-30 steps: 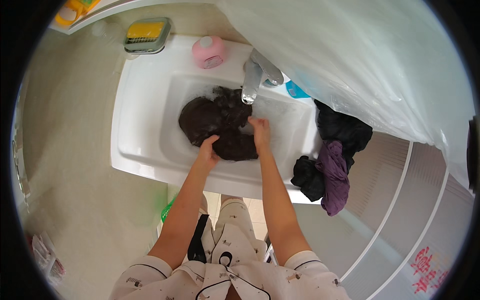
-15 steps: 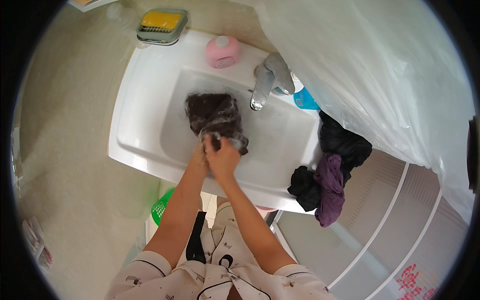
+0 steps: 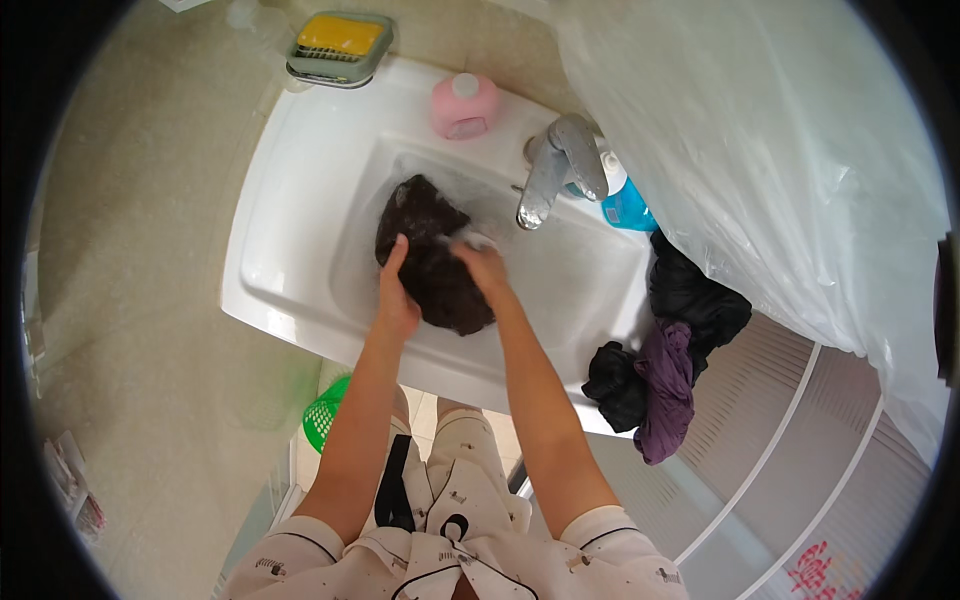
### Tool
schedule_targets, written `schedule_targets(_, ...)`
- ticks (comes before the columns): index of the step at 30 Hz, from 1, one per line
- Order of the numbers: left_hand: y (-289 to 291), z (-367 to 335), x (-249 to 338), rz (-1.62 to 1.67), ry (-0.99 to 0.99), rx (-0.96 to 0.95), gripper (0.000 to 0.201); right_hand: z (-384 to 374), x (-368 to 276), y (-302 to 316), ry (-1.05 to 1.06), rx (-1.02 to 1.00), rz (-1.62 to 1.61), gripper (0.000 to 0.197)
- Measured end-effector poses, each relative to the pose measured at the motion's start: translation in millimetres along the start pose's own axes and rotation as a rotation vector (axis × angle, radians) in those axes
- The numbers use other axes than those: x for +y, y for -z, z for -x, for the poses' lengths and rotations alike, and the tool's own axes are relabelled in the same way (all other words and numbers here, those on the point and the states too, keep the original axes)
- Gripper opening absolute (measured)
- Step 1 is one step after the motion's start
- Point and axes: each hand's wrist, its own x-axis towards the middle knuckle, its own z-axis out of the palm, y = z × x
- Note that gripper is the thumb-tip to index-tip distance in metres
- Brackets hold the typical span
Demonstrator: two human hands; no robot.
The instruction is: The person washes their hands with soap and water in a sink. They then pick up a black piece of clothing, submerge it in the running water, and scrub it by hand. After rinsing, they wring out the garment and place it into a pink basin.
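A wet, dark brown cloth (image 3: 430,265) lies bunched in soapy water in the white sink (image 3: 275,265). At its left edge is my left hand (image 3: 398,298), thumb up along the cloth and the other fingers mostly hidden beneath it. My right hand (image 3: 483,268) grips the cloth's right side with bent, slightly blurred fingers and some white foam around them. The kind of garment cannot be made out. Behind the cloth, to the right, the chrome faucet (image 3: 560,170) reaches over the basin.
A pink bottle (image 3: 465,105) and a soap dish (image 3: 340,65) with a yellow bar stand on the back rim. A blue bottle (image 3: 628,207) sits by the faucet. Black and purple clothes (image 3: 665,385) hang over the right rim beside a plastic curtain (image 3: 760,150). A green basket (image 3: 322,415) is below.
My hands were close together at the cloth's near end; now they are apart, one on each side. The cloth has spread out and shifted. The view has moved slightly.
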Motion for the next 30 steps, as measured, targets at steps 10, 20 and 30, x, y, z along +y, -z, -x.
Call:
schedule_targets(10,56.5,-47.8,3.7,-0.1,0.136,-0.182,0.037,143.2,-61.8,-60.9,0.576,0.359,0.042,0.035)
schedule_targets(20,19.4,-5.0,44.5,-1.028,-0.226,0.112,0.069,44.6,17.9,32.7,0.43,0.725,0.164,0.023)
schedule_targets(30,-6.7,-61.1,-4.1,-2.248,-0.568,0.115,0.092,-10.7,-28.5,-20.6,-0.103,0.479,0.516,0.092)
